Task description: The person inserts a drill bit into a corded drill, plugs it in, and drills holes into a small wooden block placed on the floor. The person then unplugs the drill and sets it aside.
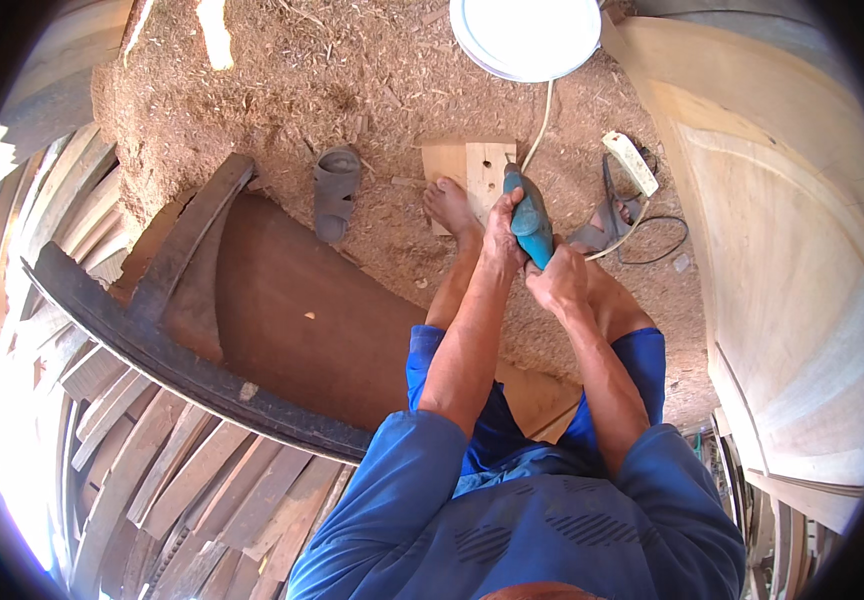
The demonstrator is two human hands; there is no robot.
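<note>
With both hands I hold a teal power drill in front of my knees. My left hand is closed round the side of its body, nearer the dark nose. At the rear end my right hand is closed on it, the grip mostly hidden by the fingers. The nose points away from me, over the right edge of a pale wooden board with several dark holes. From this view I cannot tell whether the bit touches the wood. My bare left foot rests on the board's left part.
Wood shavings cover the ground. A grey sandal lies left of the board, and a white power strip with cords lies to the right. A white round lid or bucket stands ahead. Curved wooden panels and stacked planks flank me.
</note>
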